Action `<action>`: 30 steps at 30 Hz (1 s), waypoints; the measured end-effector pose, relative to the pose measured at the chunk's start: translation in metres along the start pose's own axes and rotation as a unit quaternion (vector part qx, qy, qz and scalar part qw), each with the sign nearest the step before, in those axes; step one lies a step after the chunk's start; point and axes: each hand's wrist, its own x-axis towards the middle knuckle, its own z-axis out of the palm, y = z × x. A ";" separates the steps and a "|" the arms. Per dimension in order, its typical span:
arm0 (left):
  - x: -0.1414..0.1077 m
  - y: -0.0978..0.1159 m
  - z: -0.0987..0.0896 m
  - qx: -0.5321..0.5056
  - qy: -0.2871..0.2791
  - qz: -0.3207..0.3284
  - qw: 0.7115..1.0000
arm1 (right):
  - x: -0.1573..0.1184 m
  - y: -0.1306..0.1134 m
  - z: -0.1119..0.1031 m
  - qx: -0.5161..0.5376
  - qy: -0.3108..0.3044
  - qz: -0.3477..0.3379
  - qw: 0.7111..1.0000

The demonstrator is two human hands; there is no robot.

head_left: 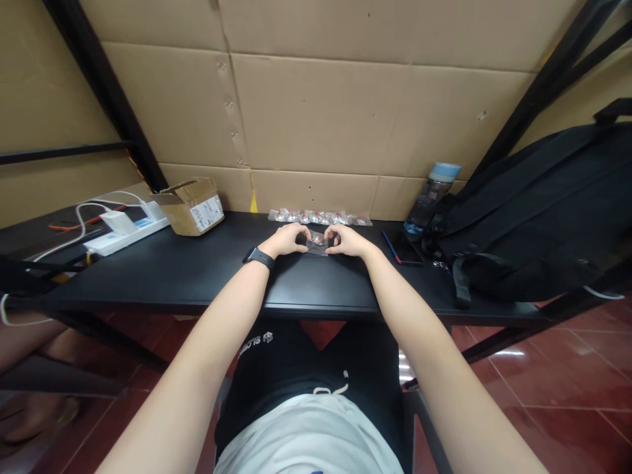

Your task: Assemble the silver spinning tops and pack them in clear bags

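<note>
Over the black table, a small clear plastic packet [317, 242] with a silvery and red item inside lies between my two hands. My left hand [292, 239], with a black watch at the wrist, has its curved fingers and thumb on the packet's left edge. On the packet's right edge are the closed fingers of my right hand [344, 241]. Just behind my hands, a row of similar clear packets [320, 216] runs along the back of the table.
An open cardboard box [190, 207] and a white power strip [128, 236] are at the left. At the right are a phone [403, 248], a blue-capped bottle [430, 199] and a black backpack [538, 210]. Another person's legs show at lower left.
</note>
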 end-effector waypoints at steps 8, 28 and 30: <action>-0.001 0.013 -0.003 0.009 0.006 0.024 1.000 | -0.002 0.004 0.000 0.137 -0.018 0.037 0.990; 0.003 0.020 0.002 -0.081 0.092 -0.010 0.992 | 0.000 0.010 -0.003 0.073 0.025 0.020 0.997; 0.003 0.021 0.001 -0.088 0.096 -0.026 0.991 | 0.002 0.010 -0.005 0.062 0.025 0.007 0.998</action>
